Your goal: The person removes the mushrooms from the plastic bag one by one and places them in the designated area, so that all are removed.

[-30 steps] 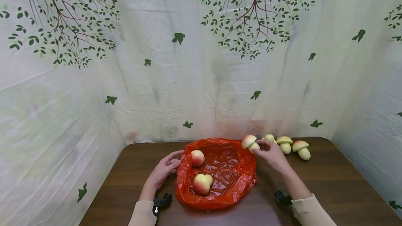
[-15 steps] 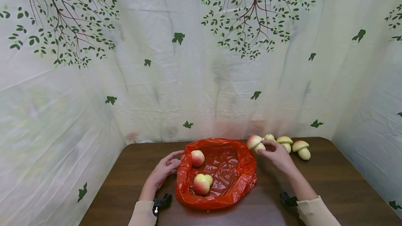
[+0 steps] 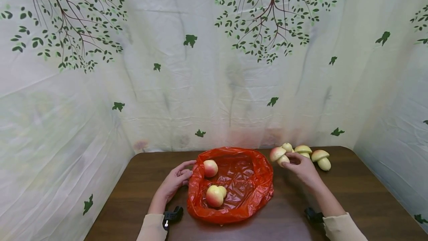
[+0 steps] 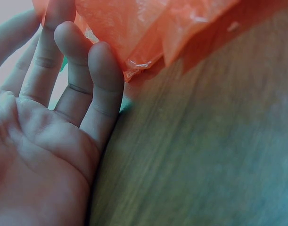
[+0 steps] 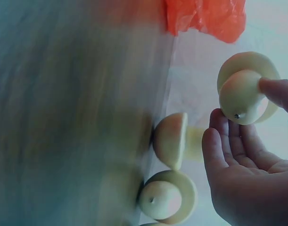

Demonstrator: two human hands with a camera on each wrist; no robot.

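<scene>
One toy mushroom (image 3: 214, 197) and one round red-and-yellow toy (image 3: 210, 169) sit inside the open red plastic bag (image 3: 230, 217) on the brown table (image 3: 354, 196). The left hand (image 3: 173, 182) pinches the bag's left edge. The right hand (image 3: 303, 168) holds a red-topped mushroom (image 3: 278, 154) by its stem, just outside the bag's right side. Near it, three more mushrooms (image 3: 320, 154) are in a row.

A brown table (image 3: 287, 211) bears a red bag (image 3: 230, 217) and mushrooms (image 3: 321, 160).
</scene>
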